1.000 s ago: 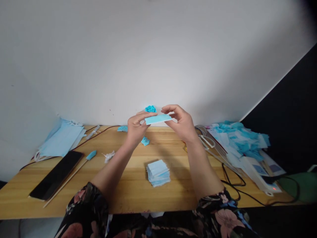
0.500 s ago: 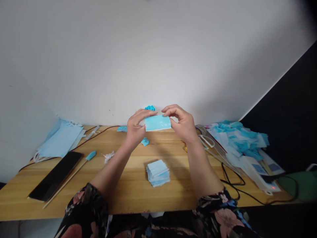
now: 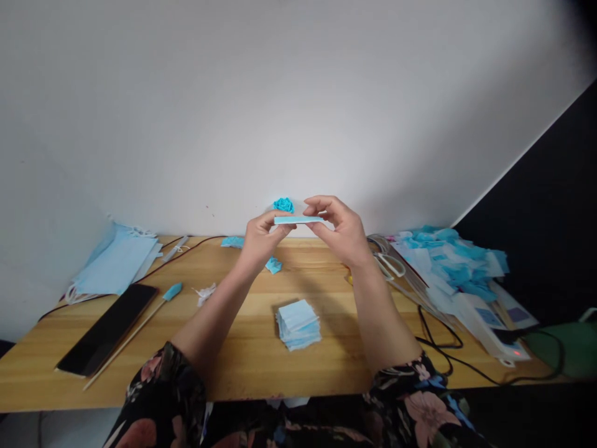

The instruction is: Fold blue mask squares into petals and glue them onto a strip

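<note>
A folded blue strip of mask fabric (image 3: 298,220) is held up above the table, seen almost edge-on. My left hand (image 3: 262,235) pinches its left end between thumb and fingers. At the right end my right hand (image 3: 339,229) grips it, thumb below and fingers above. Beneath my hands, a stack of cut light-blue fabric squares (image 3: 298,325) lies on the wooden table (image 3: 321,373). Behind my hands is a blue fabric rose (image 3: 283,205). Small blue fabric pieces, one a crumpled scrap (image 3: 273,266), lie by my left wrist.
On the left are a pile of face masks (image 3: 112,261), a black phone (image 3: 107,330) and a stick with a blue tip (image 3: 172,292). To the right lie white-handled scissors (image 3: 390,266), a heap of blue fabric scraps (image 3: 452,258), cables and a power strip (image 3: 489,330).
The blue strip has tilted from showing its broad face to nearly edge-on. My left thumb has moved under it, and more of the rose shows behind.
</note>
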The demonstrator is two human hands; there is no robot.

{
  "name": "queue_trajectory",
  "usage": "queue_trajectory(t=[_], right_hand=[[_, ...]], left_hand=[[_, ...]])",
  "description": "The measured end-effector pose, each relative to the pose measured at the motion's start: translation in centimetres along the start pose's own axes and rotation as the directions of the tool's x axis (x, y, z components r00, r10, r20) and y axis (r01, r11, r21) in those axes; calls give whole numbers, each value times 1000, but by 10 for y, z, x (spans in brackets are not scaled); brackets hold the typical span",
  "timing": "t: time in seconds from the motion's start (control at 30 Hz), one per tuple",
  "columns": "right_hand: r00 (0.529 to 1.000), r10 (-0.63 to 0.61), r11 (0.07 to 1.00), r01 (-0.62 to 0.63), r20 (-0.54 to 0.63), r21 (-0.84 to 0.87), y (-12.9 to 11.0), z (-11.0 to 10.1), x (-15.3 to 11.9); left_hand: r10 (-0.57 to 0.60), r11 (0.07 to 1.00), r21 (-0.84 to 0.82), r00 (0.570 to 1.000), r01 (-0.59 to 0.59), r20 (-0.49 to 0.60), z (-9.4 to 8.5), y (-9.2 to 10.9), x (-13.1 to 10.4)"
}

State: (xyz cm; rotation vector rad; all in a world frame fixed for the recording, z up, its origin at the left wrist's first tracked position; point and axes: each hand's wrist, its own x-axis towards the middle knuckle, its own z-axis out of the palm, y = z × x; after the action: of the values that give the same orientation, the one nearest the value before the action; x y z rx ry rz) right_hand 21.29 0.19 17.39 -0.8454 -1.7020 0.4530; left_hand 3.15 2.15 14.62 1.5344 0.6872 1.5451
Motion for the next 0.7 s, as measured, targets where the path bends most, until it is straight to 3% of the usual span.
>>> queue_trajectory(t=[0.2,0.53,0.7], right_hand=[[997,64,996,-62,35,-64,2,0,0],[991,109,992,-103,77,-75,6,-1,1],[991,133,991,-133,31,-23,9,1,2]], left_hand=[[-126,990,-58,992,126,5,2,-7,2],[-110,994,-12,993,110,-45,-1,-9,3],[-115,993,-18,993,115,-31,1,-5,2]])
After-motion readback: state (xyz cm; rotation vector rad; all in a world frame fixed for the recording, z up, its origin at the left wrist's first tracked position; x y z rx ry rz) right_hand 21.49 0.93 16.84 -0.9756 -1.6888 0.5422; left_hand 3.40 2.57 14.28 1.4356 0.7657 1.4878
